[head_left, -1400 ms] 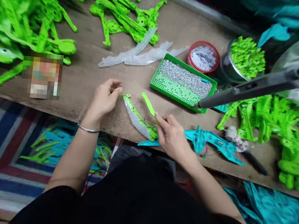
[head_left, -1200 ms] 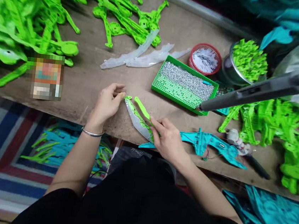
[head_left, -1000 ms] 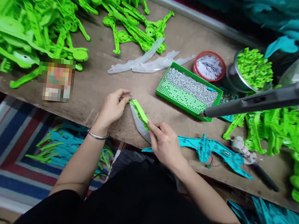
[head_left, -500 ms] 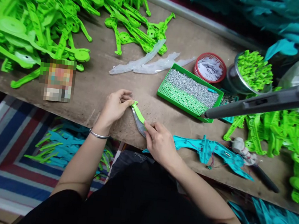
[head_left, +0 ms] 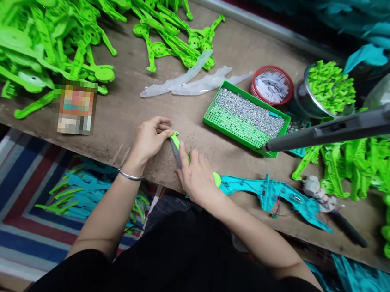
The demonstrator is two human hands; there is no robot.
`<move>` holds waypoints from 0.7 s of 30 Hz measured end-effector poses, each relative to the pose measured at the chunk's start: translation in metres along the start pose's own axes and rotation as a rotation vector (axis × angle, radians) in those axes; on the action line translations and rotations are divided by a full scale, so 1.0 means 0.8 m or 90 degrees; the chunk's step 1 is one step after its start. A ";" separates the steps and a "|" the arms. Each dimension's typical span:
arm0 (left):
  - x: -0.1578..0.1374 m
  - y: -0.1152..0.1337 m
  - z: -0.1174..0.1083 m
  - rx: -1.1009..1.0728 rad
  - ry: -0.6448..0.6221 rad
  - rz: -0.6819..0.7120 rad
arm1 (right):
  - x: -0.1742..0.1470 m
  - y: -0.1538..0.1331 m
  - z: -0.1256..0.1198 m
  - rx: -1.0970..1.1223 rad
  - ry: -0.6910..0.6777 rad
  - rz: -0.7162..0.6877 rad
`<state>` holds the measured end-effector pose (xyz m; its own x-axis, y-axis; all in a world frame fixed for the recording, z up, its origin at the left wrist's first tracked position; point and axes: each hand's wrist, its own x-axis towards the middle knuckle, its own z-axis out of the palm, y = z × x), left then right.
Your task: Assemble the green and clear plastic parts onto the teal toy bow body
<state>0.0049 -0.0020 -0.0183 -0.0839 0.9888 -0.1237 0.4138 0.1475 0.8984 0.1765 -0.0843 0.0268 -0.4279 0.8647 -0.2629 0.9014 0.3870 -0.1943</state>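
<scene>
My left hand (head_left: 149, 139) is closed in a pinch on the far tip of a narrow bright green plastic part (head_left: 176, 139). A clear greyish plastic strip (head_left: 175, 153) lies along that part's near side. My right hand (head_left: 198, 178) lies over the middle of both pieces, its fingers along the green part and its thumb on the near side. Beyond this hand, a rounded green end (head_left: 217, 179) shows; most of the part is hidden. To the right lies a turquoise plastic shell (head_left: 266, 193) with thin wires and a small circuit board.
A green basket (head_left: 231, 131) of small screws sits ahead, under a dark grey electric screwdriver (head_left: 321, 134). Behind stand a red basket (head_left: 256, 94) and a metal bowl (head_left: 301, 90) of green pieces. Clear plastic pieces (head_left: 194, 86) and a green parts heap (head_left: 46, 33) lie at left.
My right hand has shifted slightly left along the green part, its fingers now straighter over it. The green rounded end has come into sight. My left hand keeps its pinch.
</scene>
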 end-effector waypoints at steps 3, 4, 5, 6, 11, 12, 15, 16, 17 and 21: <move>-0.001 -0.001 -0.001 -0.003 0.004 -0.002 | 0.001 0.002 0.013 0.002 0.032 -0.016; -0.003 -0.001 -0.002 -0.017 0.006 -0.005 | 0.001 0.003 0.016 0.005 0.045 -0.021; -0.004 0.000 -0.002 -0.042 0.010 -0.012 | 0.000 0.004 0.018 0.007 0.052 -0.025; -0.006 0.001 -0.001 -0.077 0.016 -0.025 | 0.000 0.005 0.018 0.009 0.055 -0.027; -0.016 0.011 0.004 -0.267 -0.012 -0.134 | -0.004 0.005 0.015 0.029 0.060 -0.035; -0.017 0.013 0.004 -0.293 -0.042 -0.160 | -0.005 0.004 0.015 0.034 0.065 -0.035; -0.019 0.019 0.004 -0.354 -0.100 -0.205 | -0.009 0.005 0.012 0.056 0.066 -0.031; -0.019 0.020 0.004 -0.368 -0.101 -0.209 | -0.009 0.007 0.009 0.074 0.060 -0.031; -0.019 0.021 0.004 -0.377 -0.096 -0.210 | -0.009 0.011 0.004 0.103 0.052 -0.031; -0.018 0.021 0.003 -0.383 -0.085 -0.215 | 0.008 0.039 -0.023 0.318 -0.025 -0.039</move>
<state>0.0154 -0.0138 -0.0025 0.0089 0.8914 -0.4532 -0.1918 0.4463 0.8741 0.2031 -0.0606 0.0364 -0.4894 0.8293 -0.2698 0.7372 0.2281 -0.6360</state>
